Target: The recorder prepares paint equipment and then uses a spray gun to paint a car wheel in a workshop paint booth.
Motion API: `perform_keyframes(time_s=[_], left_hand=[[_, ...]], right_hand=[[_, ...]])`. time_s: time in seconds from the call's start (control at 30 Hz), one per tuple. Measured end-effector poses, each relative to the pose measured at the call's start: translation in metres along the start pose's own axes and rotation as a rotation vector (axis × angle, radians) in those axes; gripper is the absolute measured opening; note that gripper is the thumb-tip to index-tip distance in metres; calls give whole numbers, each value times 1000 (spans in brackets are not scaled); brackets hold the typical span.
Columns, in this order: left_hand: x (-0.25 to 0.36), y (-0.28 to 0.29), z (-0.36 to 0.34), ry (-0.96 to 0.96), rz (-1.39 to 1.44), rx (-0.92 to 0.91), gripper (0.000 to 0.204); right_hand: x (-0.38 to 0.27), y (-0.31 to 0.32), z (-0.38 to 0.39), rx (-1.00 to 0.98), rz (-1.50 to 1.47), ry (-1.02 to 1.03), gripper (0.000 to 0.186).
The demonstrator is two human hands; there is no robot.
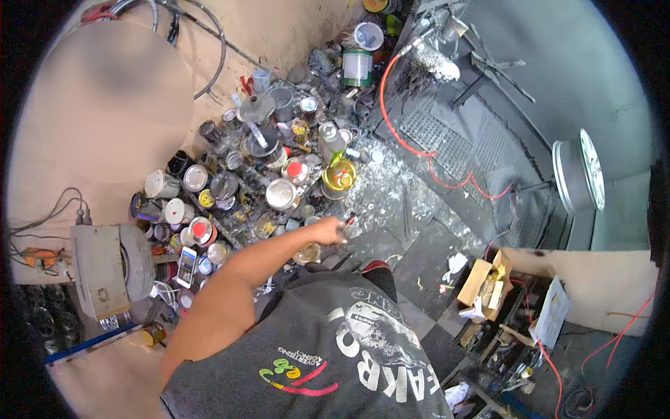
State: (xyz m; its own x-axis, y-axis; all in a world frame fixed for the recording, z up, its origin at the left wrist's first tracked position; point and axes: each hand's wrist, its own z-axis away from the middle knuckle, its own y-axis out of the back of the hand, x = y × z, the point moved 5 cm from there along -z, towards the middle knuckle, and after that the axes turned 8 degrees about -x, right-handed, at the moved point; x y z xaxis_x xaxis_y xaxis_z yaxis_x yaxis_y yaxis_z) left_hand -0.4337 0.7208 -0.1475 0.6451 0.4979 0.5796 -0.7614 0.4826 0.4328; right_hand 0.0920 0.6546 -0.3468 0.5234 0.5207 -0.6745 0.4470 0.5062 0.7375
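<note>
My left hand (328,230) reaches out from the lower left over the paint-spattered work area, its fingers closed round a small dark object (343,228) with a bit of red, too small to make out. Just below the hand is a jar of pale liquid (307,253). Cans and pots crowd to the left and above it: a silver-lidded can (282,195), a red-capped can (294,170), a yellow tin (339,178) with a green-and-clear bottle (331,143) at it. My right hand is not visible; my dark T-shirt fills the bottom middle.
A wheel rim (578,171) stands at the right by a grey grated booth (460,143) with a red hose (386,105). A cardboard box (474,283) sits on a cluttered shelf at lower right. A phone (187,267) and a dusty machine (98,272) are at the left.
</note>
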Motion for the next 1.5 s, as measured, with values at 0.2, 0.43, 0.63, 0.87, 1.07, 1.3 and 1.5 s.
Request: perform_keyframes(time_s=[0.2,0.43,0.63,0.87,1.07,1.3,1.5], left_hand=[[73,37,-75,-71,297,127,26],[1,76,-104,-13,311,333,26],[36,174,-77,4,234,817,37],[97,341,-92,-38,-136,1202,38],[99,447,-172,180,-283,846,76],[13,458,-169,103,43,725,41],[23,427,-154,71,104,842,34]], right_hand=[[12,-20,-44,-194,54,122,31],[121,-4,-178,-424,-1045,-929,23],[184,41,-319,-276,-780,-820,50],[124,102,-493,-223,-743,-476,49],[50,149,-537,-326,-478,-345,57],[17,138,-576,-419,-515,-439,63],[9,151,-607,-368,-460,-375,62]])
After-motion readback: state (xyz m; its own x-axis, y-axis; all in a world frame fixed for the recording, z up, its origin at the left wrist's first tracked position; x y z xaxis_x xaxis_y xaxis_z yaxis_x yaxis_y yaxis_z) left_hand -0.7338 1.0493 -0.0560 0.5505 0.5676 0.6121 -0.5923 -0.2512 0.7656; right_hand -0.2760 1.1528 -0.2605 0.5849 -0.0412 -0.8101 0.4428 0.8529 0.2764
